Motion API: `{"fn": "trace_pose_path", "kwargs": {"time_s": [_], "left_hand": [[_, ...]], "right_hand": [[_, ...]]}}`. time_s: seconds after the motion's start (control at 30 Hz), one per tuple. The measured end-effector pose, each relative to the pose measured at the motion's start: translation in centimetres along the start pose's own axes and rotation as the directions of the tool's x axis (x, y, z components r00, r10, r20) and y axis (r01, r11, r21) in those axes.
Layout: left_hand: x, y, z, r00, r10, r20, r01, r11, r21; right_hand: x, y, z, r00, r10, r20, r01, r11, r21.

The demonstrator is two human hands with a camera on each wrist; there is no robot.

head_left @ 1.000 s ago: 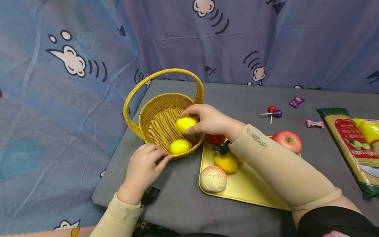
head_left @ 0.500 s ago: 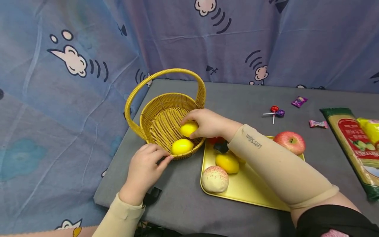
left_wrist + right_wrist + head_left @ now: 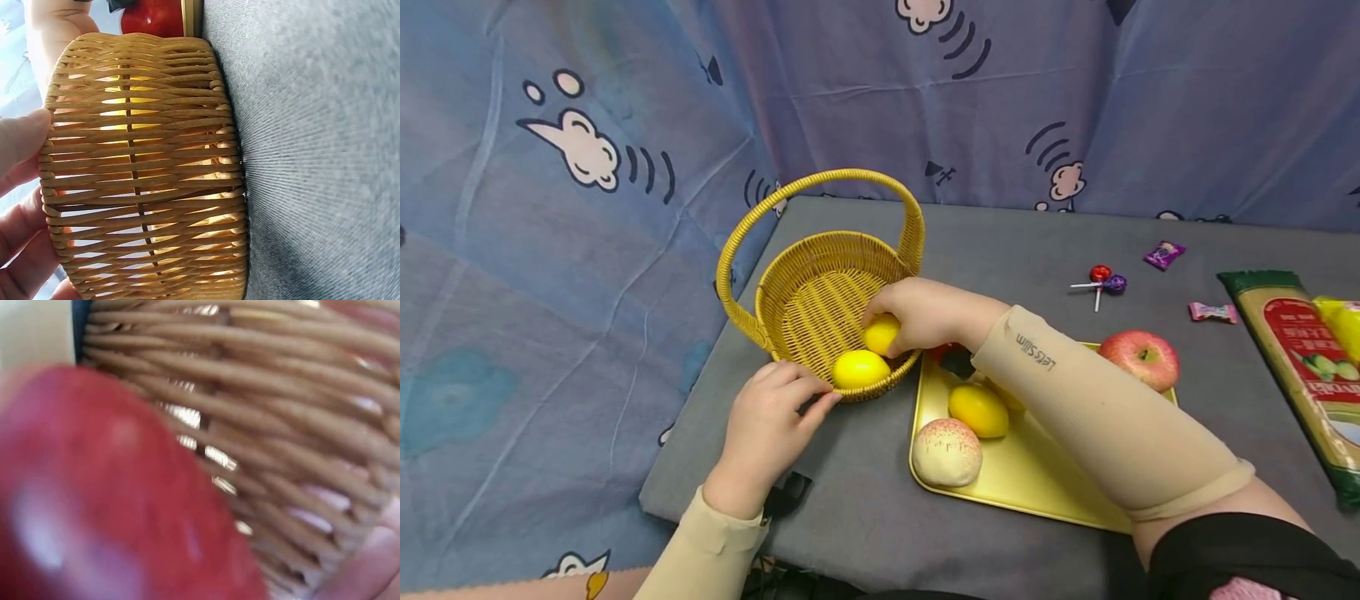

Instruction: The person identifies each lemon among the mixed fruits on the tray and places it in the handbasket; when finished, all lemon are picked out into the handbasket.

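Inside the round yellow wicker basket (image 3: pixel 808 251), my right hand (image 3: pixel 928 312) holds a yellow lemon (image 3: pixel 878 335) low over the right side. Another lemon (image 3: pixel 859 369) lies in the basket just in front of it. My left hand (image 3: pixel 772 437) pinches the near rim between thumb and fingers; the left wrist view shows the thumb (image 3: pixel 25 137) at the rim, outside the woven wall (image 3: pixel 144 169). In the right wrist view a shiny red fruit (image 3: pixel 106 487) blocks much of the basket's side, and the held lemon is hidden there.
Right of the basket is a yellow tray (image 3: pixel 1045 487) with a peach (image 3: pixel 947 452), a yellow mango-like fruit (image 3: pixel 979 411) and an apple (image 3: pixel 1140 358). Farther right lie lollipops (image 3: pixel 1114 284), wrapped candies (image 3: pixel 1213 312) and a long green-ended packet (image 3: pixel 1292 358). The basket's tall handle (image 3: pixel 842 175) arches overhead.
My right hand has lowered the lemon into the basket, moving it down and slightly right beside the other lemon. My left hand stays at the rim.
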State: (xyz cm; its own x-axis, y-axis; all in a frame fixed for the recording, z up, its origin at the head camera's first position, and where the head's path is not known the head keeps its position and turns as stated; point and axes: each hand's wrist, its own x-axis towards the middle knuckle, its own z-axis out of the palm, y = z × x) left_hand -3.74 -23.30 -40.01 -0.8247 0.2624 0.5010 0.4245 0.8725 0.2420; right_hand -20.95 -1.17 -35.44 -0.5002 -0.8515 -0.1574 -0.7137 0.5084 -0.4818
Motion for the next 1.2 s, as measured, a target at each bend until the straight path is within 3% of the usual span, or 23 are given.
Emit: {"fn": "trace_pose_path", "kwargs": {"time_s": [0.33, 0.57, 0.73, 0.93, 1.03, 1.2], "left_hand": [[0.1, 0.0, 0.1, 1.0, 0.003, 0.003, -0.003, 1.0, -0.004], [0.0, 0.0, 0.1, 1.0, -0.004, 0.004, 0.004, 1.0, -0.004], [0.0, 0.0, 0.1, 1.0, -0.015, 0.007, 0.015, 1.0, 0.001], [0.0, 0.1, 0.1, 1.0, -0.011, 0.002, 0.011, 1.0, -0.001], [0.0, 0.1, 0.1, 1.0, -0.008, 0.0, 0.008, 1.0, 0.0], [0.1, 0.1, 0.0, 1.0, -0.011, 0.001, 0.011, 1.0, 0.003]], "right_hand": [[0.4, -0.2, 0.7, 0.998, -0.038, 0.054, 0.04, 0.998, -0.05], [-0.1, 0.3, 0.5, 0.998, -0.052, 0.042, 0.045, 0.985, 0.167], [-0.5, 0.7, 0.4, 0.999, -0.036, 0.035, 0.021, 0.934, 0.358], [-1.2, 1.0, 0.1, 0.997, -0.08, 0.001, 0.067, 0.835, 0.546], [-1.7, 1.1, -0.1, 0.993, -0.11, -0.03, 0.106, 0.795, 0.598], [-2.8, 1.1, -0.3, 0.986, -0.15, -0.077, 0.165, 0.762, 0.627]]}}
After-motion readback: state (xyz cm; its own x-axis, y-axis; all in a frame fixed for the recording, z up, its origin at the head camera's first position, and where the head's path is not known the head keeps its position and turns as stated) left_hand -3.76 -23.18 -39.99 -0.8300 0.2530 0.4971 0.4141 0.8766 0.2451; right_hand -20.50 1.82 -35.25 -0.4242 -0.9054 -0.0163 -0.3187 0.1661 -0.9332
